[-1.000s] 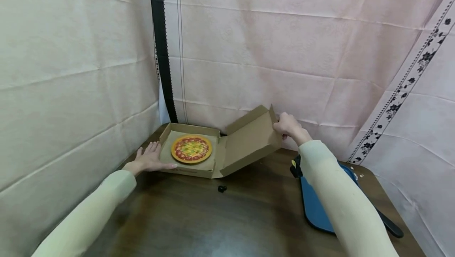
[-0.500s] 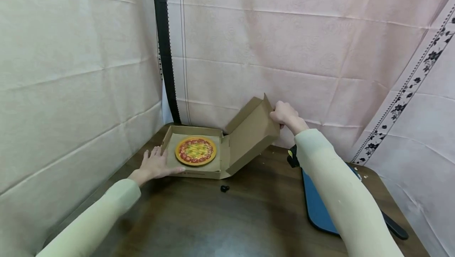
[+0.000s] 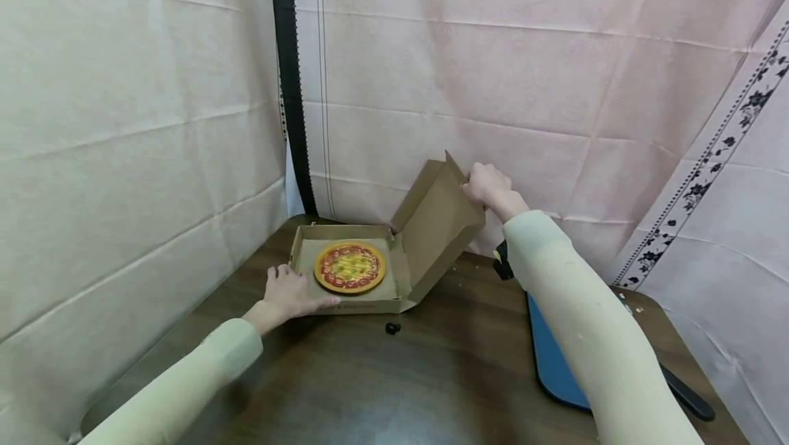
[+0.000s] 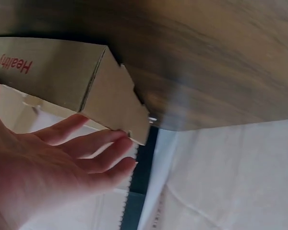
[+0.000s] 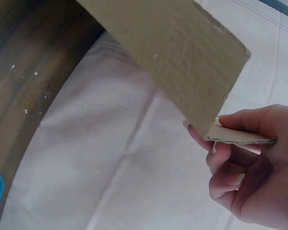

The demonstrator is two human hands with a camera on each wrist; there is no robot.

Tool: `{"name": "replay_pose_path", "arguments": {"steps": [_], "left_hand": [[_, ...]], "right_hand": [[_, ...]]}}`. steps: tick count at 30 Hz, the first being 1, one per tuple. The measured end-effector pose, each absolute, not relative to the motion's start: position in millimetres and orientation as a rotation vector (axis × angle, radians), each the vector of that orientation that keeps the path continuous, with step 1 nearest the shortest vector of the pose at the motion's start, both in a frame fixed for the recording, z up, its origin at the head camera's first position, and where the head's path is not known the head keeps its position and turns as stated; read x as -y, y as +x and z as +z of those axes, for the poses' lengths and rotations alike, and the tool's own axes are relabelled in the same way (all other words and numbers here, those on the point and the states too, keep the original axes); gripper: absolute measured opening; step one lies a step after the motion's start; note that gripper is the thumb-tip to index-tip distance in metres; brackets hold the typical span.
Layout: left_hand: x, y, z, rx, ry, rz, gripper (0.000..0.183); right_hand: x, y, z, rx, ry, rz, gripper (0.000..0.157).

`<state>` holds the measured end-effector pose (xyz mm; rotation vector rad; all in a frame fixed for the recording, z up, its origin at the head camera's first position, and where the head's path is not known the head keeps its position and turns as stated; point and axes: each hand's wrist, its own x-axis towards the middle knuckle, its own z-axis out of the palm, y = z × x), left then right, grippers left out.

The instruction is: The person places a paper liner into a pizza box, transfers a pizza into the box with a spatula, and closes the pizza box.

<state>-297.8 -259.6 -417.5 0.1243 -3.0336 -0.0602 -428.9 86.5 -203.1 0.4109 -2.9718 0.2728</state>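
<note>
A cardboard pizza box (image 3: pixel 370 307) lies near the back of the table with a round pizza (image 3: pixel 349 267) inside its base. The lid (image 3: pixel 434 222) leans up and away to the right of the base. At the box's front left corner, my left hand (image 3: pixel 292 292) touches the rims, thumb along the front wall and fingers extended along the side. Red lettering shows on the box wall (image 4: pixel 48 67) in the left wrist view. My right hand (image 3: pixel 488 185) pinches a flap at the lid's outer edge; the right wrist view shows the flap between thumb and fingers.
A small black piece (image 3: pixel 392 328) lies in front of the box on the brown table (image 3: pixel 370 376). To the right are a blue board (image 3: pixel 557 363), a black handle (image 3: pixel 687 393) partly behind my sleeve, and a black item with yellow (image 3: pixel 502 261). Cloth (image 3: pixel 524 89) hangs behind.
The right hand has raised the lid to a steeper angle, moving up and slightly left. My left hand stays at the box's left corner. The whole view has shifted a little.
</note>
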Motion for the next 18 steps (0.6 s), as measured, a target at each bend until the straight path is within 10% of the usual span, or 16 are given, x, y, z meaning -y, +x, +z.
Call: {"name": "replay_pose_path", "arguments": {"steps": [18], "left_hand": [[202.8,-273.8,-413.7,3.090,0.194,0.102,0.104]], "right_hand": [[-77.3,-433.4,-195.9,2.890,0.499,0.161,0.032]]}}
